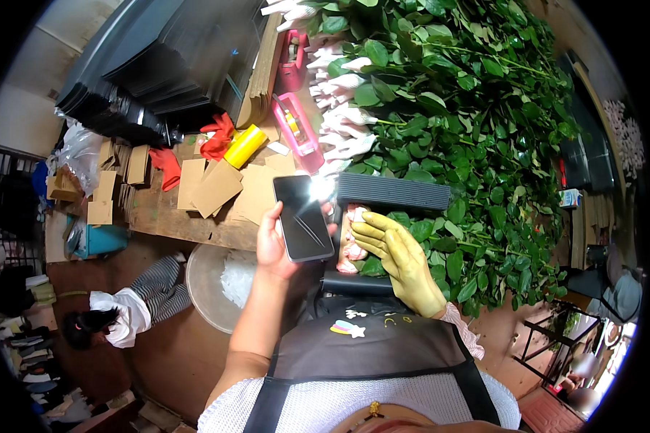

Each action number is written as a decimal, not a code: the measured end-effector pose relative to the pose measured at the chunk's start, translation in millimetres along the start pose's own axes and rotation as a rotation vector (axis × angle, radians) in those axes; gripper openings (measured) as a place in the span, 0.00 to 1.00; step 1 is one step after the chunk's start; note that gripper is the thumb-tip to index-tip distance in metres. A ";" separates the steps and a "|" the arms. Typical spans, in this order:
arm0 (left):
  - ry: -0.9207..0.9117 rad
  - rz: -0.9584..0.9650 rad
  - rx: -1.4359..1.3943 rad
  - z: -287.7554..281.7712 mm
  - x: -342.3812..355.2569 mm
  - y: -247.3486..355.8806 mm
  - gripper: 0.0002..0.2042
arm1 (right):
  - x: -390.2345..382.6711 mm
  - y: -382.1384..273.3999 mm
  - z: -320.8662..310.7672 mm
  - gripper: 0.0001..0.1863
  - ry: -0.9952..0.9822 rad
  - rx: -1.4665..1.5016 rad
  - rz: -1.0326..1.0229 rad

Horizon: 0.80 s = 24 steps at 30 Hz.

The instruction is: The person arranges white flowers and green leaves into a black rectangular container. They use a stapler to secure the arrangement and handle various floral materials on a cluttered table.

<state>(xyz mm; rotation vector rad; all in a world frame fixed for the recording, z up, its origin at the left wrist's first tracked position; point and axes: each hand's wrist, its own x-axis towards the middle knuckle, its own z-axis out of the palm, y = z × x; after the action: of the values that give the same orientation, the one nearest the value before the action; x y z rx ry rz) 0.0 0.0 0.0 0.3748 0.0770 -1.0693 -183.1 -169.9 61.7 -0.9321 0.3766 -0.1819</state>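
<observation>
In my bare left hand (280, 256) is a smartphone (302, 216) with a dark screen, the fingers wrapped round its sides. My right hand (397, 256), in a yellow-green rubber glove, has its fingers stretched out and slightly bent, over or against pale pink rose heads (352, 261) beside the phone; whether they touch is hard to tell. The roses lie between a dark ribbed board (391, 189) above and a black padded edge (357, 283) below. Leafy stems (469, 144) fan out to the right, with white-wrapped flower heads (343, 115) along their left.
A wooden table (159, 224) holds cardboard pieces (202, 187), red gloves (167, 172), a yellow roll (245, 146), pink tape dispensers (296, 130) and stacked black sleeves (166, 58). Below are a plastic tub (198, 292) and a person in striped trousers (133, 310), lying or crouched low at left.
</observation>
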 end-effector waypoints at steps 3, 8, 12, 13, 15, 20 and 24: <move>0.249 -0.040 0.191 -14.1 32.7 45.0 0.25 | 4.8 4.0 2.1 0.27 -0.015 0.014 -0.022; 0.395 -0.072 0.427 -78.6 110.8 101.3 0.21 | 7.1 9.5 -2.3 0.26 -0.029 0.023 -0.046; 0.495 -0.150 0.632 -83.0 172.8 113.0 0.18 | 3.8 6.3 -5.0 0.25 -0.006 0.013 -0.056; 0.418 -0.097 0.677 -121.4 182.1 136.0 0.18 | 4.0 3.4 -0.6 0.25 -0.045 -0.002 -0.041; 0.527 0.028 0.852 -118.3 208.4 129.9 0.17 | 2.1 -1.3 -0.1 0.25 -0.040 -0.038 -0.024; 0.636 0.393 1.161 -97.2 215.9 109.2 0.21 | 3.1 3.8 -3.1 0.25 -0.056 -0.026 -0.068; 0.633 0.960 1.592 -74.0 158.3 58.2 0.25 | 0.6 13.0 -17.0 0.23 0.024 0.035 -0.169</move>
<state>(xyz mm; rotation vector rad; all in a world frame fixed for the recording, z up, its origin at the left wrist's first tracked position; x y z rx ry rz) 135.9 -83.6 -92.0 1.9398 -0.3968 0.2005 -189.2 -175.1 41.9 -0.9279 0.3153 -0.3532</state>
